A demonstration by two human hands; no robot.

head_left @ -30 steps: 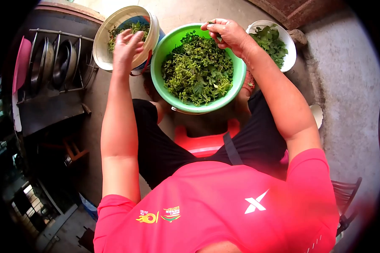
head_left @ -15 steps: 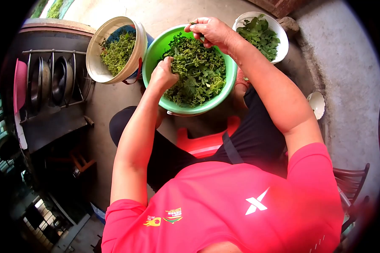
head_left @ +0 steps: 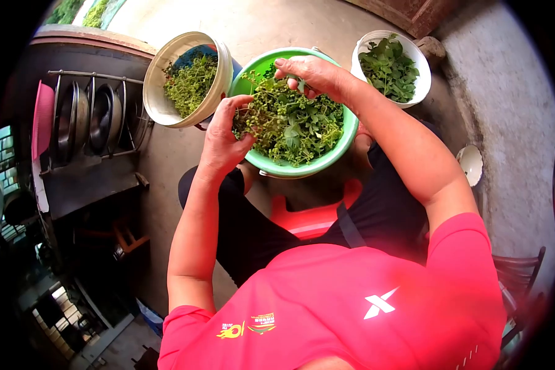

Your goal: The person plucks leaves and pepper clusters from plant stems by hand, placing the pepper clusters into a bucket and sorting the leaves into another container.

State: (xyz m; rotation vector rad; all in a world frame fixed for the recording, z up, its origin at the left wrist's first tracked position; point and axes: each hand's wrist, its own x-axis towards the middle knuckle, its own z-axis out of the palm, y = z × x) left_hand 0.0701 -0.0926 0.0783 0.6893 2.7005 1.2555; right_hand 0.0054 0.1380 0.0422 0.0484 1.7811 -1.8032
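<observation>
A green tub (head_left: pixel 308 168) is heaped with leafy sprigs (head_left: pixel 296 123) that carry small green berries. At its left side my left hand (head_left: pixel 225 139) curls around a berry sprig (head_left: pixel 248 118), thumb and forefinger apart on either side; the other fingers are partly hidden. Over the tub's far edge, my right hand (head_left: pixel 314 75) is closed, palm turned down, with a small dark grey-green thing (head_left: pixel 299 82) showing at the fingers. What that is I cannot make out.
A cream bucket (head_left: pixel 152 92) of berry clusters stands left of the tub. On the right is a white bucket (head_left: pixel 424 74) of green leaves. A red stool (head_left: pixel 308 228) is under me. A rack of pans (head_left: pixel 105 120) stands left; a small bowl (head_left: pixel 470 165) lies right.
My left hand has turned and opened wider around a sprig at the tub's left side. My right hand has come lower, nearer the plants. The whole view has shifted slightly.
</observation>
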